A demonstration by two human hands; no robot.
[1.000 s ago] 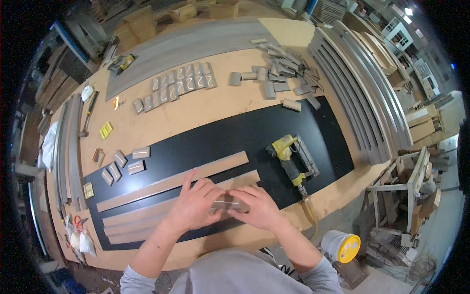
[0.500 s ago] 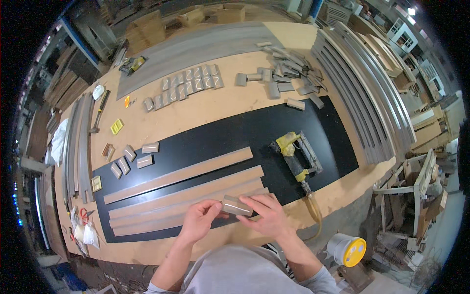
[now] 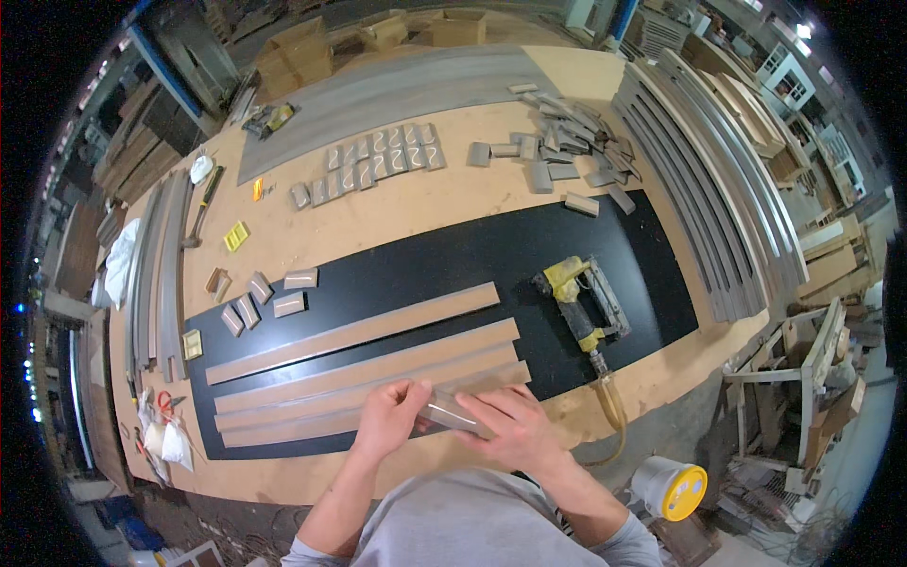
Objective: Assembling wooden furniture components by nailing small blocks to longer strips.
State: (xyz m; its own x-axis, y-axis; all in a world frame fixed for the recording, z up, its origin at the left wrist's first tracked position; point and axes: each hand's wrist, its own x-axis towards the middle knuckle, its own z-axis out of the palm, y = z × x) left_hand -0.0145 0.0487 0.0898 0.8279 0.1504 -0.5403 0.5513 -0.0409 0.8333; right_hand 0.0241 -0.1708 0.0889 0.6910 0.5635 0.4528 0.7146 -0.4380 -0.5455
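Observation:
A small grey wooden block (image 3: 453,414) with a pale line along its face is held between my two hands, above the near edge of the table. My left hand (image 3: 385,418) pinches its left end between thumb and fingers. Around its right end, the fingers of my right hand (image 3: 515,427) are closed and cover part of the face. Just beyond my hands, long brown strips with grey edges (image 3: 354,333) lie on a black panel (image 3: 425,250). A yellow nail gun (image 3: 572,298) with a hose rests on the panel's right part.
Several small blocks (image 3: 289,302) lie at the panel's left end. Farther back are rows of blocks with white squiggles (image 3: 378,161) and a heap of grey pieces (image 3: 567,137). Long grey boards (image 3: 694,184) are stacked at right. A hammer (image 3: 203,208) lies left; a white bucket (image 3: 666,487) stands below.
The block has tilted in my hands, and my right fingers now reach farther over its face. The whole scene has shifted slightly rightward in view.

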